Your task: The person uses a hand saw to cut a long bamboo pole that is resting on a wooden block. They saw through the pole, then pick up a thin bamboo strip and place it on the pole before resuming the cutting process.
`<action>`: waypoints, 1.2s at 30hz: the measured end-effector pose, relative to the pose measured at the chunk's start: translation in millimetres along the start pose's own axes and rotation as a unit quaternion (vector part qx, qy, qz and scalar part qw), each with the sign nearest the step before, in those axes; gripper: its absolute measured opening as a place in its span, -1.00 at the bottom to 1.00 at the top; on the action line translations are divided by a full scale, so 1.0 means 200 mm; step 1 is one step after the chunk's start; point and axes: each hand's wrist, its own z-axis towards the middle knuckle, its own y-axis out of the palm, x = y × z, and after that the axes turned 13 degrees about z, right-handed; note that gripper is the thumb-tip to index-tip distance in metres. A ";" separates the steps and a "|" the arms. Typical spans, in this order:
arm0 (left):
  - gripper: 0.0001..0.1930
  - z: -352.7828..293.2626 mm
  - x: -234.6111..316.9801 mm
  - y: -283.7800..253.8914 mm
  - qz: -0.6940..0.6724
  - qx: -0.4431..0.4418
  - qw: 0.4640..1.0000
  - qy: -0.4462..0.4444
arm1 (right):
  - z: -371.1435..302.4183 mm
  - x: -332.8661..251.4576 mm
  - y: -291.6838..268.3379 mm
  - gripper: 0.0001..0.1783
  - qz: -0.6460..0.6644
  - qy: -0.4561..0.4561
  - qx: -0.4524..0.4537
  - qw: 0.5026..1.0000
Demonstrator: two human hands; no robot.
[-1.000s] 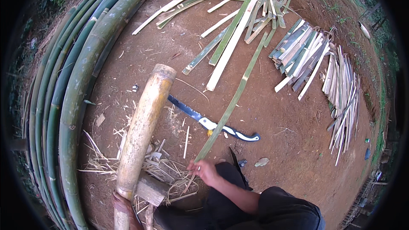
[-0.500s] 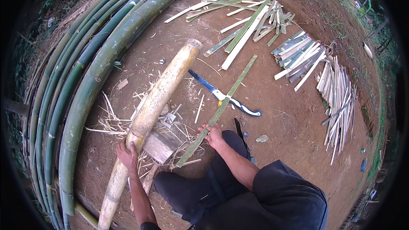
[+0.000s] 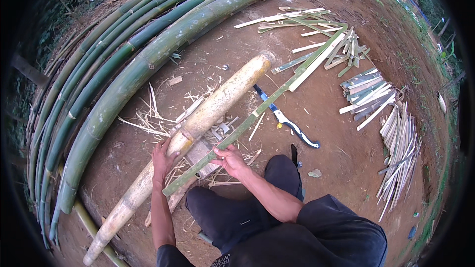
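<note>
My left hand [image 3: 162,160] is closed around the upper side of a thick, pale yellow bamboo pole [image 3: 217,106], which slants across a wooden block [image 3: 197,151]. Between the thumb and fingers of my right hand [image 3: 230,162] is a long, flat green bamboo strip [image 3: 242,125]. Its near end lies close to my left forearm, and its far end reaches over toward other split strips. Under the strip, on the dirt, lies a folding saw [image 3: 299,131] with a bluish blade and a white and dark handle; the strip hides part of it.
Long green bamboo poles [image 3: 116,91] lie stacked along the left. Loose bamboo strips [image 3: 316,57] are scattered at the far side, with a bundle of short slats [image 3: 368,91] and a pile of thin sticks [image 3: 398,143] at the right. Shavings [image 3: 151,118] surround the block.
My right hand has drawn the green strip nearer and to the left, its near end now beside my left forearm. My left hand stays on the pole. The view has shifted.
</note>
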 end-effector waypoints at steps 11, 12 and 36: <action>-0.44 -0.60 -0.60 -0.09 0.162 0.068 0.965 -0.194 | 0.16 0.16 0.20 -0.73 -0.092 -0.005 0.013 0.996; -0.49 -0.69 -0.65 -0.04 0.213 0.094 0.938 -0.257 | 0.18 0.22 0.22 -0.72 -0.088 -0.008 0.010 0.996; -0.44 -0.86 -0.61 -0.02 -0.022 0.198 0.905 -0.375 | 0.48 0.58 0.29 -0.57 -0.256 0.027 0.016 0.966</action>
